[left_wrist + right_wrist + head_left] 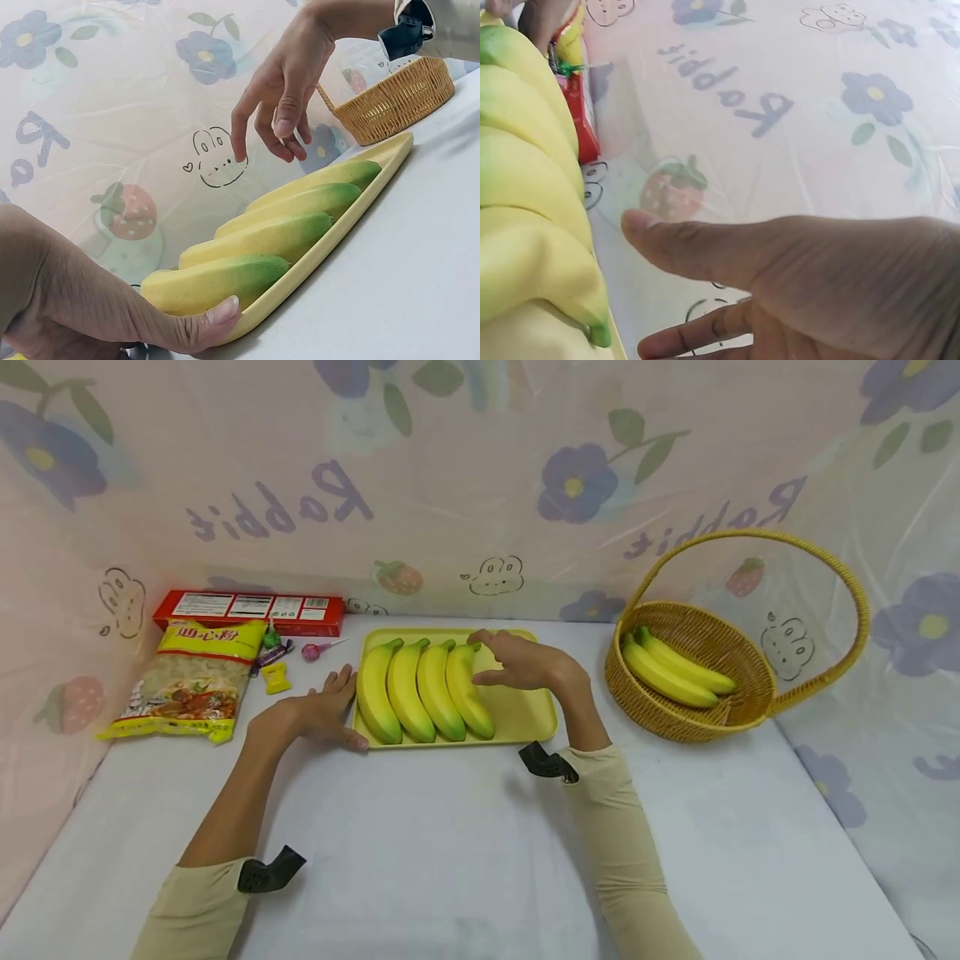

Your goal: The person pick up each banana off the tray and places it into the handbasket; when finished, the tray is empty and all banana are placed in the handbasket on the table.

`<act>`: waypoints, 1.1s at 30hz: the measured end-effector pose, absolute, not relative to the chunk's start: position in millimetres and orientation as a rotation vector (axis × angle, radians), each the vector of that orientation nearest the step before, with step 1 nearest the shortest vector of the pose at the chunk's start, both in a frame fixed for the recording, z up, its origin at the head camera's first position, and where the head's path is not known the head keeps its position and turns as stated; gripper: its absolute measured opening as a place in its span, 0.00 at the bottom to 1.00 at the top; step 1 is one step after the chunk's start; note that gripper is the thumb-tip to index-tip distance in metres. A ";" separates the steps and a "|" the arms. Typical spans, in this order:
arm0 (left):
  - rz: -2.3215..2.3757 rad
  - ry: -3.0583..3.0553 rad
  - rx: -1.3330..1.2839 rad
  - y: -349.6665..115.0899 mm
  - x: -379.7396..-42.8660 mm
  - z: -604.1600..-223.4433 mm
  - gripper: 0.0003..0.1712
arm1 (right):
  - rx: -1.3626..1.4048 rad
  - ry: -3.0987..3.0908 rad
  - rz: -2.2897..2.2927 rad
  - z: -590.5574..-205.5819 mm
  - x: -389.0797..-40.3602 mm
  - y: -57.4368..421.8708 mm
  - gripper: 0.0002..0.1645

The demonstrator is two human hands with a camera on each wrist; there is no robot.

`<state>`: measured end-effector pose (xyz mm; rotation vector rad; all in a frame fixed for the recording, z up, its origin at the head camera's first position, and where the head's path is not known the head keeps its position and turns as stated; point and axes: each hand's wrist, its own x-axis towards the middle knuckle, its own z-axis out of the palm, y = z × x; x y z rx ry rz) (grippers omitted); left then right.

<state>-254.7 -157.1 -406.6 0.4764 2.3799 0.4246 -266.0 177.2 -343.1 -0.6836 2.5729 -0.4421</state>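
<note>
Several yellow bananas with green tips lie side by side on the left part of a pale yellow tray (525, 714). At the tray's left edge rests my left hand (318, 717), fingers spread; in the left wrist view its thumb (202, 322) touches the rim beside the nearest banana (214, 283). My right hand (525, 662) hovers over the tray by the stem of the rightmost banana (467, 697). In the right wrist view, that hand's thumb (697, 244) and fingers are apart with nothing between them, clear of the bananas.
On the right stands a wicker basket (690, 727) with a tall handle and two bananas (667, 672) inside. To the left are a bag of pasta (195, 681), a red box (300, 624), a lollipop (311, 652) and small wrapped candies (275, 678). A patterned curtain (450, 510) hangs behind.
</note>
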 end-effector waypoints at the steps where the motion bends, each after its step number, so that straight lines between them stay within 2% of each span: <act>1: 0.427 2.378 0.466 -157.4 -254.5 -406.4 0.77 | -0.695 2.570 -0.427 -344.0 -265.6 173.8 0.43; 14: 0.400 2.388 0.487 -157.4 -254.0 -407.3 0.76 | -0.762 2.483 -0.379 -359.4 -264.8 149.3 0.43; 24: 0.415 2.388 0.479 -156.6 -255.7 -407.5 0.76 | -0.673 2.460 -0.273 -363.1 -265.9 144.3 0.39; 33: 0.420 2.394 0.493 -159.0 -255.4 -408.8 0.75 | -0.681 2.484 -0.168 -363.1 -264.4 143.7 0.24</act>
